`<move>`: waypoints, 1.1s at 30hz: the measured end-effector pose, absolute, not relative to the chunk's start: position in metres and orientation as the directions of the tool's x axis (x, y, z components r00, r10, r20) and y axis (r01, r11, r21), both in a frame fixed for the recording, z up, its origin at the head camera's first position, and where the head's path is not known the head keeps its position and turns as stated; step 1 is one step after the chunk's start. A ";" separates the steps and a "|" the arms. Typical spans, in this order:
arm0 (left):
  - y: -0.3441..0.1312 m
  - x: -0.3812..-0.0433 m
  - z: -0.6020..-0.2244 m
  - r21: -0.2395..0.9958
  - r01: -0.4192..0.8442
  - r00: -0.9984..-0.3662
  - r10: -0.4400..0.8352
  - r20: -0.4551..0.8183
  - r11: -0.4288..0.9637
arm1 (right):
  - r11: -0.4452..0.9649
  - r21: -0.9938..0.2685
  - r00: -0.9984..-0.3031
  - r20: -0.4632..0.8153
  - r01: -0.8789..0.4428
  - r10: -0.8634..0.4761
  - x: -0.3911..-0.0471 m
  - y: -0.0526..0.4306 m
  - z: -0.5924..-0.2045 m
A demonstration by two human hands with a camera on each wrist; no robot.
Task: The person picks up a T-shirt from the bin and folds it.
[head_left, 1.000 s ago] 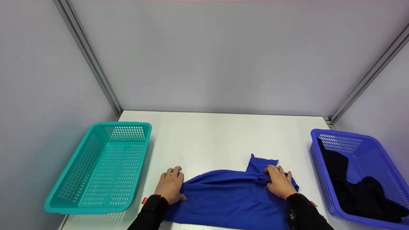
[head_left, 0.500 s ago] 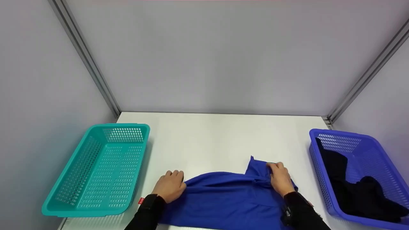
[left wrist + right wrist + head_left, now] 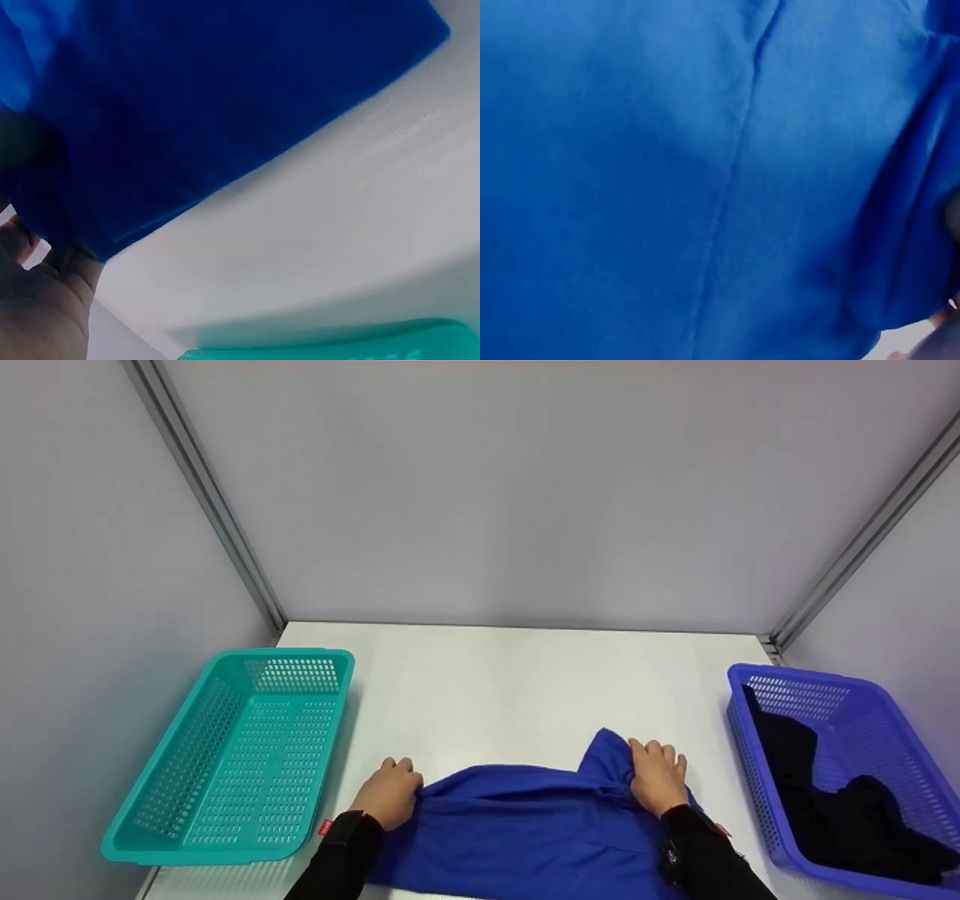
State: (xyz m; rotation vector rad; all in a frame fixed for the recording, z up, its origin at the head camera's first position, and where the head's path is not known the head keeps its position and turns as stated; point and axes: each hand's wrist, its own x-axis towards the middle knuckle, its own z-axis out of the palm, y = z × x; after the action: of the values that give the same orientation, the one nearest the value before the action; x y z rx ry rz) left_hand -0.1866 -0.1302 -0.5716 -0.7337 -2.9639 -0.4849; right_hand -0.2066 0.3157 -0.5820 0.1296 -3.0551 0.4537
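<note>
A blue shirt (image 3: 525, 829) lies folded and wrinkled along the near side of the white table. At its far left corner, my left hand (image 3: 388, 795) pinches the cloth, and the left wrist view shows the fingers (image 3: 79, 274) at that corner. A sleeve-like flap (image 3: 606, 754) sticks out from the shirt's far right side. There my right hand (image 3: 658, 776) grips the cloth, with the thumb side against the flap. The right wrist view is mostly filled by the shirt (image 3: 630, 210) and a seam, so most of that hand is hidden there.
To the left is a teal perforated basket (image 3: 341, 720) with nothing visible in it. A purple basket (image 3: 806, 675) on the right holds black cloth (image 3: 832, 817). Light grey panels (image 3: 525, 495) enclose the back and both sides of the table (image 3: 480, 690).
My left hand has gone from lying spread at the shirt's edge to pinching its corner, shifting slightly left. My right hand has taken the flap, whose square tip is now rounded over.
</note>
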 end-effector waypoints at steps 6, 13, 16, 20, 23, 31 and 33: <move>-0.132 -0.192 -0.571 0.253 0.425 -0.903 0.386 0.190 0.869 | 0.925 -0.362 -0.992 0.099 -0.115 -0.085 -0.215 0.324 -0.577; -0.129 -0.196 -0.567 0.205 0.328 -0.929 0.275 0.249 0.922 | 0.821 -0.563 -0.991 -0.021 -0.095 -0.129 -0.222 0.332 -0.563; -0.127 -0.197 -0.567 0.193 0.309 -0.931 0.255 0.262 0.931 | 0.800 -0.591 -0.990 -0.023 -0.099 -0.139 -0.222 0.331 -0.557; -0.125 -0.197 -0.563 0.198 0.293 -0.934 0.236 0.267 0.936 | 0.842 -0.524 -0.992 0.050 -0.126 -0.118 -0.223 0.328 -0.549; -0.124 -0.198 -0.559 0.210 0.278 -0.941 0.222 0.254 0.937 | 0.895 -0.411 -0.978 0.179 -0.173 -0.107 -0.225 0.325 -0.543; -0.122 -0.205 -0.541 0.257 0.209 -0.963 0.151 0.225 0.944 | 0.941 -0.233 -0.876 0.469 -0.246 -0.113 -0.238 0.320 -0.521; -0.122 -0.207 -0.538 0.276 0.196 -0.965 0.135 0.225 0.941 | 0.940 -0.239 -0.879 0.464 -0.243 -0.109 -0.241 0.321 -0.513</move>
State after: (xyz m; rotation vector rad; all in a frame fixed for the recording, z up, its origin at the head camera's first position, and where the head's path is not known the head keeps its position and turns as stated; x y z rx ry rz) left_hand -0.2073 -0.1219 -0.5376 -0.2499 -2.8928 -0.4416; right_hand -0.2408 0.3209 -0.5134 0.2527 -2.6385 0.4030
